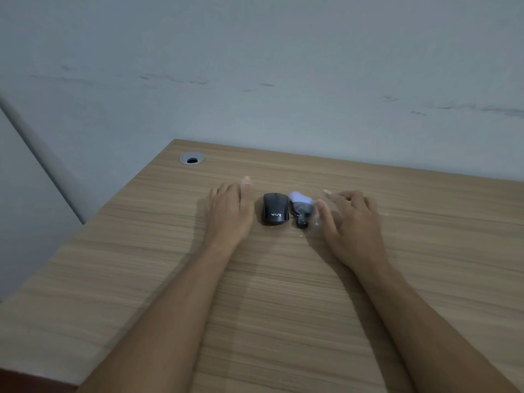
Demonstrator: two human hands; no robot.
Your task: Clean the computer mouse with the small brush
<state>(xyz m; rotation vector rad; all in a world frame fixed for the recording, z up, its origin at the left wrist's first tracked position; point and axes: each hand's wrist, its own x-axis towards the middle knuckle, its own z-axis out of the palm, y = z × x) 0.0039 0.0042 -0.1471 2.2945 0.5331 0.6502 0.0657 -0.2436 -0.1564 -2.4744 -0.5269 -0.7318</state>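
Note:
A black computer mouse (275, 209) with white lettering lies on the wooden desk (283, 279), between my two hands. Just right of it lies the small brush (300, 207), with pale bristle tips pointing away from me and a short black handle toward me. My left hand (231, 211) rests flat on the desk a little left of the mouse, fingers together, holding nothing. My right hand (347, 219) hovers just right of the brush with its fingers curled and apart, slightly blurred, not touching the brush.
A round metal cable grommet (192, 159) sits in the desk's far left corner. A grey-blue wall (255, 66) stands right behind the desk. The desk's left edge runs diagonally toward me.

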